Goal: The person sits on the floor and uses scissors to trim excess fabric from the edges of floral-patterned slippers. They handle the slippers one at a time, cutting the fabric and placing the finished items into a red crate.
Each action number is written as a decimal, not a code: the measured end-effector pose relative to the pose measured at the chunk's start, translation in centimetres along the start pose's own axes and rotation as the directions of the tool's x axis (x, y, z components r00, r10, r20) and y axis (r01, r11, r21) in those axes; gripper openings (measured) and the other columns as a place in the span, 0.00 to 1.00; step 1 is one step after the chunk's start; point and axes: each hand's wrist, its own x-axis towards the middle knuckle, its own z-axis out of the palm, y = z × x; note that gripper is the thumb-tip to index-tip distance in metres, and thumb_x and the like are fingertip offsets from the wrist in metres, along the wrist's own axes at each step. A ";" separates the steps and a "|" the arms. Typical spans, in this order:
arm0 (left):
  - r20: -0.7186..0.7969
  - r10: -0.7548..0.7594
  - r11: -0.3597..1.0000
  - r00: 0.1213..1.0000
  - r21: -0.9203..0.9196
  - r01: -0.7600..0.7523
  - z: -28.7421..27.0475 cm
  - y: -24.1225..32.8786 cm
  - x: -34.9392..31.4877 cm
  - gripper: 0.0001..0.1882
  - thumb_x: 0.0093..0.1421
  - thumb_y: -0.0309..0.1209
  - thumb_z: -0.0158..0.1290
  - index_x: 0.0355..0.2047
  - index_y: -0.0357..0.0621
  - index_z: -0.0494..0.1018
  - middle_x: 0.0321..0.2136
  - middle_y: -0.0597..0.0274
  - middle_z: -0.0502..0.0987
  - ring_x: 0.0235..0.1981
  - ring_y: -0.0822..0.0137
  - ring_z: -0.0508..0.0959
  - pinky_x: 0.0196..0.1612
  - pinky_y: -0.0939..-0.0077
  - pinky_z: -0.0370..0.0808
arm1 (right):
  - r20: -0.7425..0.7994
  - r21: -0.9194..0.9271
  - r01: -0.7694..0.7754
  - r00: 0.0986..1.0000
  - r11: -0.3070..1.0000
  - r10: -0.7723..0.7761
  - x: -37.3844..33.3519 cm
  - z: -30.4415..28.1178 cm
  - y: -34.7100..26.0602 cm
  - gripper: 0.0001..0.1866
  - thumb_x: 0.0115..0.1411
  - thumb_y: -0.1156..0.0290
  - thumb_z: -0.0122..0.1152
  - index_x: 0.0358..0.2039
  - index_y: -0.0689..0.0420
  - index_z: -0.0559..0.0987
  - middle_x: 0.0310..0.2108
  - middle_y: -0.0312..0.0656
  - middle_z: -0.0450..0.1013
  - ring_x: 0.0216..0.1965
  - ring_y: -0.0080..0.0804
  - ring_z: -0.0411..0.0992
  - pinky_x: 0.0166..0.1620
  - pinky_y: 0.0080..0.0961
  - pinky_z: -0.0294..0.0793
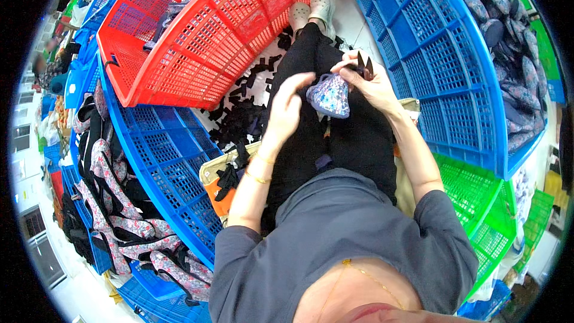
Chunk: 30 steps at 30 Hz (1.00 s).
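My right hand [372, 84] is closed, pinching a small floral fabric piece [330, 97] by its upper edge. This piece is roughly triangular, blue, purple and white, with a darker blue border. The same hand also holds dark thread snips [362, 67], their two pointed blades sticking up apart from each other. Just left of the fabric, my left hand [289, 103] has its fingers extended and the thumb apart. Its fingertips are close to the fabric's left edge; I cannot tell if they touch. Both hands are above my lap in black trousers.
A red basket [221, 30] stands ahead, with blue baskets [424, 48] along both sides. Floral fabric pieces [119, 215] fill the left one, similar pieces [520, 78] the far right. Black scraps [244, 113] litter the floor by my legs. Green baskets [478, 197] sit at right.
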 end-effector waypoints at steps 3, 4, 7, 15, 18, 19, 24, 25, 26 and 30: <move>0.142 0.013 0.994 0.990 -0.111 0.003 -0.3 4.1 5.4 0.17 0.66 0.30 0.48 0.52 0.36 0.71 0.49 0.58 0.75 0.51 0.67 0.73 0.57 0.74 0.67 | -0.110 0.013 0.006 0.994 1.000 -0.005 0.1 -0.6 -2.1 0.07 0.60 0.69 0.64 0.35 0.59 0.81 0.27 0.31 0.75 0.24 0.15 0.68 0.27 0.13 0.65; 0.278 -0.060 0.979 0.959 -0.172 0.111 -0.6 5.0 6.7 0.18 0.65 0.32 0.50 0.53 0.36 0.71 0.49 0.57 0.75 0.51 0.68 0.73 0.57 0.74 0.68 | -0.131 0.027 -0.003 0.991 1.000 0.006 0.1 -0.5 -2.8 0.07 0.59 0.69 0.64 0.35 0.60 0.81 0.26 0.32 0.75 0.24 0.15 0.68 0.27 0.13 0.65; 0.629 -0.138 0.891 0.765 -0.259 0.373 -1.3 6.1 9.5 0.22 0.60 0.34 0.58 0.52 0.36 0.72 0.47 0.58 0.76 0.48 0.73 0.74 0.52 0.77 0.71 | -0.184 0.023 -0.042 0.982 0.999 0.046 0.1 -0.5 -4.0 0.08 0.59 0.71 0.65 0.35 0.61 0.81 0.23 0.31 0.73 0.22 0.16 0.67 0.27 0.14 0.64; 0.512 0.044 0.991 0.858 0.086 -0.103 -0.9 5.5 11.8 0.09 0.55 0.32 0.62 0.28 0.38 0.76 0.28 0.70 0.73 0.30 0.76 0.70 0.34 0.81 0.67 | -0.207 -0.380 -0.065 0.978 0.923 -0.017 0.1 -3.9 -2.6 0.20 0.64 0.59 0.57 0.45 0.64 0.77 0.42 0.47 0.76 0.47 0.30 0.72 0.51 0.26 0.69; 0.521 -0.084 0.993 0.850 0.110 0.031 -1.6 6.1 12.6 0.09 0.55 0.30 0.62 0.35 0.39 0.80 0.29 0.68 0.78 0.31 0.78 0.73 0.36 0.83 0.69 | -0.030 -0.478 0.084 0.993 0.874 -0.111 -1.3 -4.0 -2.1 0.17 0.63 0.61 0.58 0.46 0.60 0.78 0.40 0.45 0.77 0.44 0.33 0.74 0.48 0.26 0.71; 0.527 -0.042 0.993 0.849 0.118 -0.024 -1.6 6.4 12.9 0.09 0.56 0.29 0.61 0.35 0.38 0.80 0.29 0.67 0.78 0.32 0.78 0.74 0.37 0.83 0.71 | 0.023 -0.569 0.141 0.988 0.810 -0.155 -1.5 -3.7 -2.3 0.16 0.62 0.61 0.60 0.45 0.58 0.78 0.36 0.44 0.77 0.37 0.31 0.75 0.41 0.26 0.72; 0.532 0.040 0.991 0.846 0.088 -0.103 -1.6 6.9 13.4 0.14 0.55 0.35 0.61 0.37 0.38 0.79 0.28 0.58 0.79 0.30 0.70 0.77 0.37 0.76 0.73 | 0.095 -0.797 0.150 0.988 0.585 -0.123 -0.3 -2.8 -4.1 0.18 0.58 0.55 0.63 0.39 0.56 0.80 0.29 0.43 0.76 0.28 0.35 0.75 0.33 0.28 0.72; 0.540 0.036 0.989 0.841 0.102 -0.108 -1.7 7.0 13.4 0.13 0.55 0.34 0.61 0.37 0.38 0.79 0.28 0.58 0.79 0.31 0.69 0.78 0.37 0.76 0.74 | 0.117 -0.794 0.170 0.985 0.584 -0.127 0.1 -2.8 -4.1 0.19 0.58 0.53 0.62 0.39 0.56 0.80 0.29 0.43 0.76 0.28 0.37 0.75 0.32 0.29 0.73; 0.548 0.032 0.987 0.836 0.116 -0.114 -1.7 7.3 13.5 0.13 0.55 0.34 0.61 0.37 0.38 0.79 0.29 0.57 0.79 0.31 0.68 0.78 0.38 0.75 0.74 | 0.139 -0.789 0.190 0.982 0.584 -0.131 0.5 -2.7 -4.2 0.19 0.57 0.52 0.62 0.38 0.56 0.80 0.28 0.43 0.76 0.28 0.38 0.75 0.32 0.31 0.73; 0.548 0.028 0.976 0.836 0.165 -0.141 -1.6 7.8 13.6 0.08 0.55 0.27 0.60 0.35 0.37 0.80 0.29 0.62 0.80 0.33 0.75 0.78 0.40 0.80 0.74 | 0.205 -0.815 0.217 0.975 0.538 -0.083 1.6 -2.4 -5.1 0.22 0.56 0.47 0.61 0.36 0.55 0.80 0.26 0.45 0.76 0.29 0.43 0.76 0.32 0.34 0.73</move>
